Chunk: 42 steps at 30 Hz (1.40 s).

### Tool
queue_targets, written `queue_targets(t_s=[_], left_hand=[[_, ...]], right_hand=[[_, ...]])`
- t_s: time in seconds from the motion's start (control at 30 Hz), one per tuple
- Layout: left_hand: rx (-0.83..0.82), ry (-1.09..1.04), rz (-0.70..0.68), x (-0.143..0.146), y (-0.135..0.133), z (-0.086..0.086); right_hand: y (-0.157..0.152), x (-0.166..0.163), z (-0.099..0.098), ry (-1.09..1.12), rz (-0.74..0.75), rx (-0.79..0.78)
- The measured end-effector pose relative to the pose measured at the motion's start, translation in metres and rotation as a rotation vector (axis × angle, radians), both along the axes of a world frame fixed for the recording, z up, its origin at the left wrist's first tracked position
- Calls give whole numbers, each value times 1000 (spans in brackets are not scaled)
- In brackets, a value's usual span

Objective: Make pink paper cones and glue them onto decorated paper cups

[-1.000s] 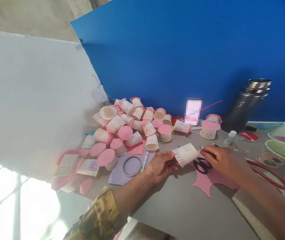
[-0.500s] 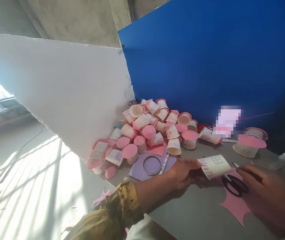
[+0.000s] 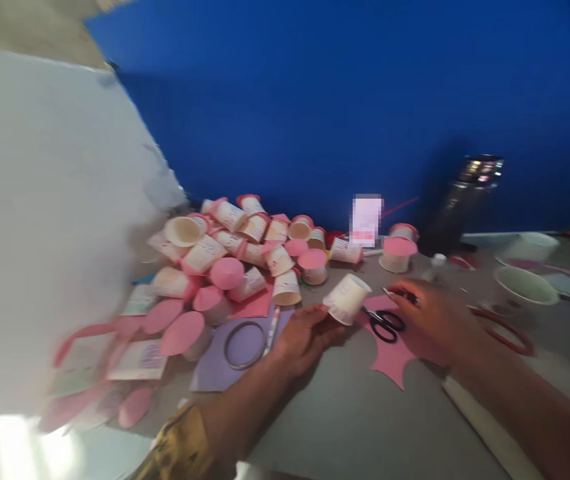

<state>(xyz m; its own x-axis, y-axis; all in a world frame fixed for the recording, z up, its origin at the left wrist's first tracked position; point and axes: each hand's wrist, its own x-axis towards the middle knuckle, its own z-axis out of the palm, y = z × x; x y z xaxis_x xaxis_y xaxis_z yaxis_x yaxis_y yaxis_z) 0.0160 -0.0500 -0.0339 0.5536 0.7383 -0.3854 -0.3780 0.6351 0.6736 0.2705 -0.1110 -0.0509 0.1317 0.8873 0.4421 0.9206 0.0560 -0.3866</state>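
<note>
My left hand (image 3: 305, 333) grips a small white paper cup (image 3: 347, 299) by its base, tilted with its mouth toward the upper right. My right hand (image 3: 432, 319) rests on a pink paper sheet (image 3: 392, 353) on the grey table, fingers curled around something red that blur keeps me from naming. Black-handled scissors (image 3: 385, 323) lie on the pink sheet between the two hands, just left of my right hand.
A heap of pink-capped paper cups (image 3: 245, 253) fills the back left, by a white board (image 3: 39, 220) and blue wall. A metal ring (image 3: 242, 345) and pen (image 3: 271, 322) lie on purple paper. A steel flask (image 3: 459, 200), bowls (image 3: 522, 285) and a red ring (image 3: 505, 330) sit at the right.
The view swung left, then back right. The piece in my left hand looked flat earlier and now shows as a round cup. My right hand stays by the scissors.
</note>
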Motion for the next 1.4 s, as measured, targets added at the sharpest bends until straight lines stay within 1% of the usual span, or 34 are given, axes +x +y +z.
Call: queue_targets(t_s=[0.07,0.1,0.17,0.2,0.3,0.4,0.57,0.7,0.87,1.03,1.1,1.2,1.23,1.33,1.4], left_hand=[[20,21,92,1,5,-1],[34,28,103,1,8,0],[57,42,130,0,11,2],[64,54,137,0,12,3],[61,96,177,0,12,8],[43,115,186,1,13,10],[50,83,175,1,15,6],[30,85,185,1,16,6],[-6,85,170,2,14,11],[-83,65,94,3,12,12],[-91,47,54,3,10,10],[-87,56,0,3,5,10],[-78,62,-20,3,3,10],[-48,65,-73,3,0,11],[-36,63,-53,2,-1,10]], right_hand=[[0,-4,20,-54,-65,-158],[-1,-6,28,-92,-107,-257],[-3,-8,39,-117,-132,-364],[-4,-9,42,-128,-115,-420],[-7,-16,45,-147,-40,-520],[-4,-24,40,-177,5,-556],[1,-29,33,-206,54,-609],[-4,-28,37,-174,56,-600],[-13,-27,47,-104,116,-600],[-10,-24,47,-44,50,-490],[-8,-22,45,88,60,-413],[-8,-22,42,433,207,-303],[-8,-22,41,518,258,-285],[-8,-24,38,585,342,-266],[-7,-25,36,584,348,-224]])
